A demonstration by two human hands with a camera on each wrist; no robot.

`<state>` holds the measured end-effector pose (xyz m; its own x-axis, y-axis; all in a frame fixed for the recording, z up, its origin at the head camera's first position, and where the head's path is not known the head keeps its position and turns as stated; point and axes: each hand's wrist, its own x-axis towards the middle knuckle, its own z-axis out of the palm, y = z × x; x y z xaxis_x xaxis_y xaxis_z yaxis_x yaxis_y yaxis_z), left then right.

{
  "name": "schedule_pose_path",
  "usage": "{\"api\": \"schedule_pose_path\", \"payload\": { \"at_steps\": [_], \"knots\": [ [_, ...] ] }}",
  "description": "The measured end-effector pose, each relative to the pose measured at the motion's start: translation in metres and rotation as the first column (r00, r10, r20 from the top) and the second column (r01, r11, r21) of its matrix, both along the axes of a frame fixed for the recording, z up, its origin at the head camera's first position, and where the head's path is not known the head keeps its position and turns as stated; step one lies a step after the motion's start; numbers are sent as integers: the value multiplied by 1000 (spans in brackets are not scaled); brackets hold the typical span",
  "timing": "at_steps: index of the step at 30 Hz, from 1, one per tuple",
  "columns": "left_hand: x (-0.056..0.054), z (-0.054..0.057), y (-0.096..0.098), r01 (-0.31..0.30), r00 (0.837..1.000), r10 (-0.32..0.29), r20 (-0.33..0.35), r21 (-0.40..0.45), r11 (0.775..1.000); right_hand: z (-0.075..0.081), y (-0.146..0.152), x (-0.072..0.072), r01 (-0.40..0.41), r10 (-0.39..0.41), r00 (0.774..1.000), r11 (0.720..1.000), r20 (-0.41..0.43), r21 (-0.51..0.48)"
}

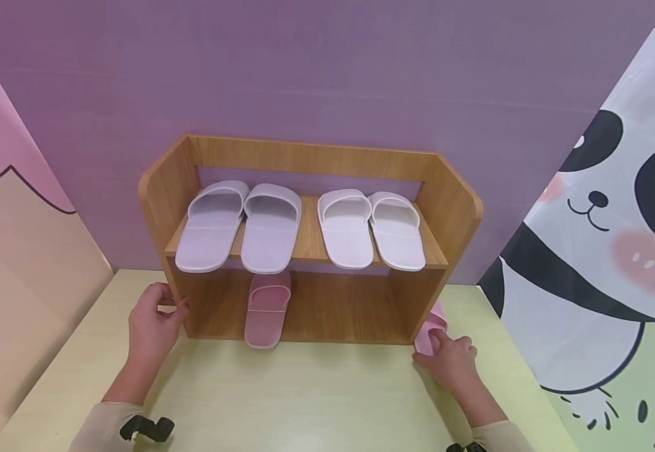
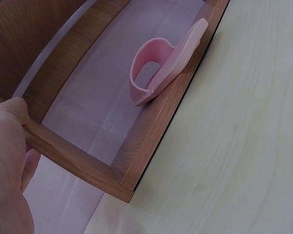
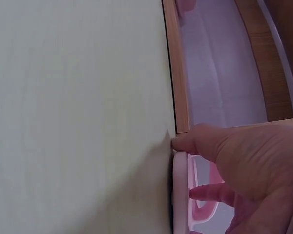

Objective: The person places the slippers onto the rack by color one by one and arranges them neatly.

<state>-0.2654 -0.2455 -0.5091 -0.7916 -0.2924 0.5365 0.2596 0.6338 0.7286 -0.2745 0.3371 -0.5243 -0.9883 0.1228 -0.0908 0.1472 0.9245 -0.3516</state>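
A wooden shoe rack (image 1: 339,307) stands against the purple wall. My left hand (image 1: 155,319) grips the front edge of its left side panel, thumb on the inner side; the left wrist view shows the panel (image 2: 73,153) in that hand. Outside the rack's right panel lies a pink slipper (image 1: 426,333), partly hidden behind it. My right hand (image 1: 453,361) holds this slipper by its near end; in the right wrist view the thumb lies at the slipper's (image 3: 180,195) end and a finger touches its footbed. Another pink slipper (image 1: 265,320) sits on the lower shelf, left of the middle.
On the upper shelf are a pale lilac pair of slippers (image 1: 271,238) at the left and a white pair (image 1: 347,232) at the right. The light wooden table (image 1: 299,395) spreads in front. A panda-printed panel (image 1: 593,251) stands at the right, a pink-and-beige one (image 1: 22,263) at the left.
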Motion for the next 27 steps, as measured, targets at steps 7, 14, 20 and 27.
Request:
{"api": "schedule_pose_path", "payload": {
  "at_steps": [7,14,20,27],
  "knots": [
    [-1,-2,-1,-13,1000,13,-12,-7,1000,3,-3,3,39,-39,999,999,11,-34],
    [-1,-1,0,0,1000,0,-18,-1,1000,1,0,9,87,-89,996,991,-17,-106],
    [0,1,1,2,1000,-2,-9,2,1000,0,8,15,104,-119,989,982,-87,-160],
    [0,1,1,-1,1000,1,-6,4,1000,4,10,16,120,-171,959,968,-226,-222]
  ]
}}
